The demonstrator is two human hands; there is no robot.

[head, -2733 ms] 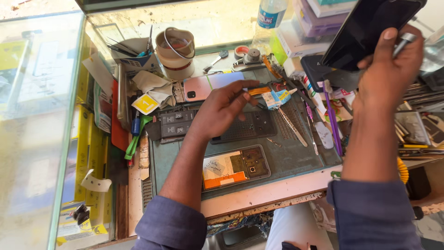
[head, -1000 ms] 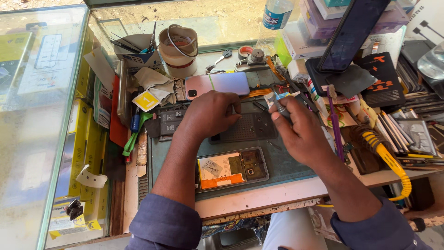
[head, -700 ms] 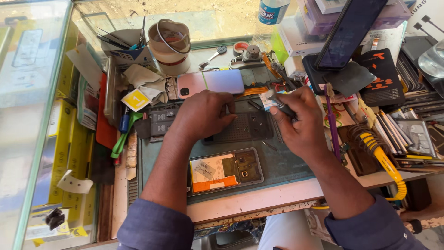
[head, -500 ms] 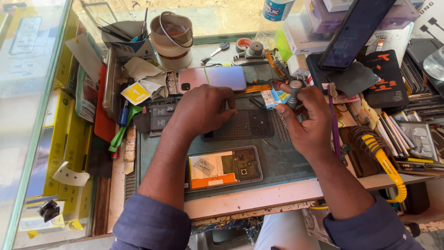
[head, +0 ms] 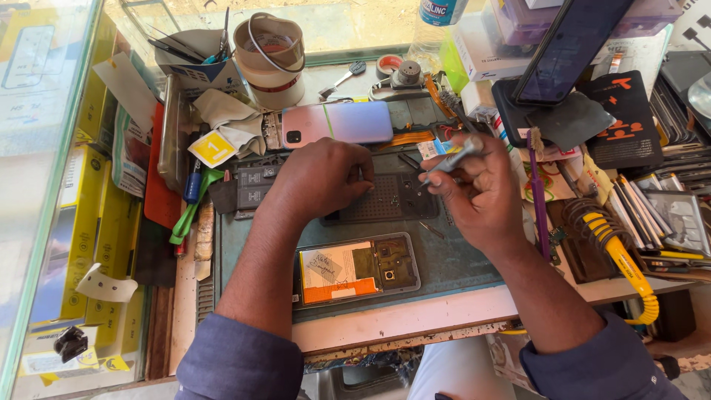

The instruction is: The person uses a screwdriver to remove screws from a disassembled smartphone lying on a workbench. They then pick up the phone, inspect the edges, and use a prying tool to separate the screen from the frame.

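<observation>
Strong daylight from the top of the head view, washing out the sandy ground behind the glass and putting a pale glare over the glass counter top [head: 44, 148] at left. Centre is sharp and evenly lit, with soft shadows under the left hand [head: 326, 174] and right hand [head: 474, 192] on the grey work mat [head: 459, 259]. Straight edges bow slightly toward the corners; the sleeves at the bottom are a little soft.
</observation>
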